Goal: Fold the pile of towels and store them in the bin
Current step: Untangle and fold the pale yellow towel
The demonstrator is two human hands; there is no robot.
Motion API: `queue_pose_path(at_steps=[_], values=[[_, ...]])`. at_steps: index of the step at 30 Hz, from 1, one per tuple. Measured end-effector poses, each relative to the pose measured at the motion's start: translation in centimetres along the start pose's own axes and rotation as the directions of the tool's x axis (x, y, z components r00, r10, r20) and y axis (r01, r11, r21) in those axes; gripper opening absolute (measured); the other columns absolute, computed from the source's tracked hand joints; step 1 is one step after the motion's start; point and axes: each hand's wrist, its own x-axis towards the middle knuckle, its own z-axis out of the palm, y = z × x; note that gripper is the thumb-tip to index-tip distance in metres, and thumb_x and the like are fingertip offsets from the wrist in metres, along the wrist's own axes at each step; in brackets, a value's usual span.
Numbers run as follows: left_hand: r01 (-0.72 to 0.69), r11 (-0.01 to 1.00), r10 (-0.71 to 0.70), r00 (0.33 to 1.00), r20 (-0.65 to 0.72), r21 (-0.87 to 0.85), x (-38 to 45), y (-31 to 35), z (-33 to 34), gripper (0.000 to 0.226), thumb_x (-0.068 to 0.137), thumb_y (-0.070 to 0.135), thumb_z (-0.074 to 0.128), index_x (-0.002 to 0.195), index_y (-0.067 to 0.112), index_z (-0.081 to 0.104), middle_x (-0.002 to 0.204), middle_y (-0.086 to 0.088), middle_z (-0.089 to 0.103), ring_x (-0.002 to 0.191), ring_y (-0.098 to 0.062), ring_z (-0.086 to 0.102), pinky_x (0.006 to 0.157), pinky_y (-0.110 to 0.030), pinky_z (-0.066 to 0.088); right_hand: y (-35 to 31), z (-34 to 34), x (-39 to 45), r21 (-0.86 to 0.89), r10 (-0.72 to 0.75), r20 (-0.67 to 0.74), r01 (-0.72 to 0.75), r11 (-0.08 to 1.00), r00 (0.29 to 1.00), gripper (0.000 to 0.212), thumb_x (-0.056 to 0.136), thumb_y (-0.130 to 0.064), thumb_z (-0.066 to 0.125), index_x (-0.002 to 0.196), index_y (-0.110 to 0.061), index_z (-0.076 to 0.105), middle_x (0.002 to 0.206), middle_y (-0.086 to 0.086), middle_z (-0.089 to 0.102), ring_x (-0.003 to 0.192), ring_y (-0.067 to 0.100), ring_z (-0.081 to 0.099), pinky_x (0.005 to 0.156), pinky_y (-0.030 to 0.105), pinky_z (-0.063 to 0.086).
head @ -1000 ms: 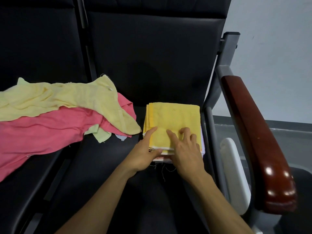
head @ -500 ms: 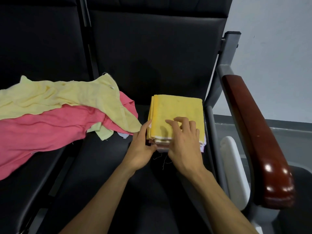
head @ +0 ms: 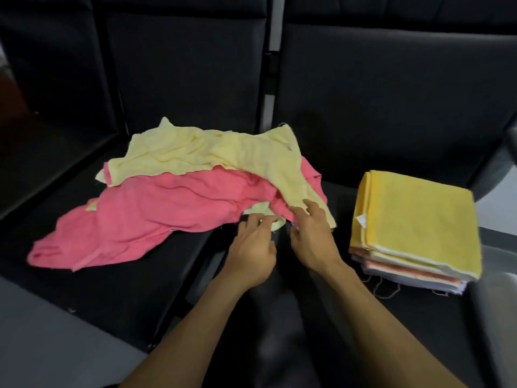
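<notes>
A neat stack of folded towels (head: 414, 228) sits on the right seat (head: 391, 130). The pale yellow towel (head: 212, 155) and pink towel (head: 167, 214) lie unfolded nearby. Left hand (head: 251, 247) reaches loosely open; right hand (head: 313, 236) touches the heap, its grip unclear. No bin visible.

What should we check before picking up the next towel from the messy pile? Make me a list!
1. Folded stack neat, out of the way: ok.
2. Left hand free of the stack: ok.
3. Right hand on the pale yellow towel: ok, fingers touch its edge.
4. Firm grip on one towel only: cannot tell.
5. Pink towel untangled from the yellow one: not ok, they overlap.
6. Bin ready: cannot tell, not in view.
</notes>
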Motion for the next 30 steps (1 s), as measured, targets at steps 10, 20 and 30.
queue_pose_path(at_steps=[10, 20, 30], values=[[-0.005, 0.999, 0.007, 0.999, -0.038, 0.035, 1.5, -0.3, -0.4, 0.054, 0.099, 0.008, 0.047, 0.15, 0.021, 0.037, 0.156, 0.0, 0.029, 0.143, -0.02, 0.027, 0.113, -0.041, 0.036, 1.4, 2.5, 2.6, -0.095, 0.131, 0.06, -0.125, 0.988, 0.99, 0.04, 0.094, -0.012, 0.051, 0.135, -0.01, 0.05, 0.143, 0.018, 0.031, 0.129, 0.039, 0.03, 0.102, 0.048, 0.037], [-0.015, 1.0, 0.016, 0.999, -0.039, 0.02, 1.7, 0.5, -0.4, 0.057, 0.099, 0.01, 0.052, 0.152, 0.024, 0.033, 0.147, -0.002, 0.042, 0.137, -0.023, 0.037, 0.11, -0.044, 0.037, 0.2, -0.6, 1.0, 0.367, 0.106, -0.32, 0.02, 0.93, 0.942, 0.013, 0.09, -0.003, 0.069, 0.095, -0.011, 0.078, 0.094, -0.005, 0.065, 0.085, 0.008, 0.063, 0.074, 0.01, 0.047], [-0.116, 0.988, 0.125, 0.988, -0.087, 0.103, 0.8, 3.8, -0.1, 0.048, 0.089, 0.037, 0.073, 0.133, 0.034, 0.054, 0.114, 0.003, 0.048, 0.112, -0.022, 0.047, 0.1, -0.044, 0.04, 0.7, -5.6, -5.7, 0.534, 0.157, -0.286, 0.021, 0.845, 0.945, 0.019, 0.096, -0.002, 0.058, 0.088, -0.017, 0.067, 0.084, 0.0, 0.068, 0.076, 0.014, 0.063, 0.066, 0.026, 0.05]])
